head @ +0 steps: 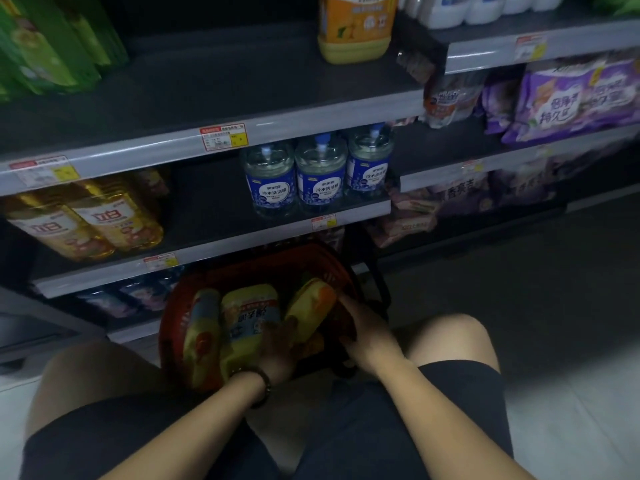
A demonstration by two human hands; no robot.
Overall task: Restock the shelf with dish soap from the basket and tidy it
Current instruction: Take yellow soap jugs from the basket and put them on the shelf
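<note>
Dim shop aisle, grey shelves (221, 133) with price tags along the front edges, pale tiled floor (571, 427) on the right. Red basket (173, 327) on the floor at the shelf foot, between bare knees in dark shorts. Three yellow soap bottles in it: one on its side at the left (204, 337), one in the middle (251, 313) with its label facing up, one tilted at the right (310, 306). Left hand (280, 344), beaded bracelet (265, 386) on the wrist, down in the basket against the near end of the tilted bottle; right hand (363, 327) on its right side, fingers curled over the basket rim. Tilted bottle touched from both sides, though too dark to tell whether the grip is truly closed. Middle shelf: three clear blue-label jugs (320, 174) in a row at right, two amber bottles (86, 220) at far left, bare gap between. Upper shelf: one orange bottle (356, 26) standing alone, green packs (52, 39) at left. Purple bags (571, 102) on the next bay, right.
</note>
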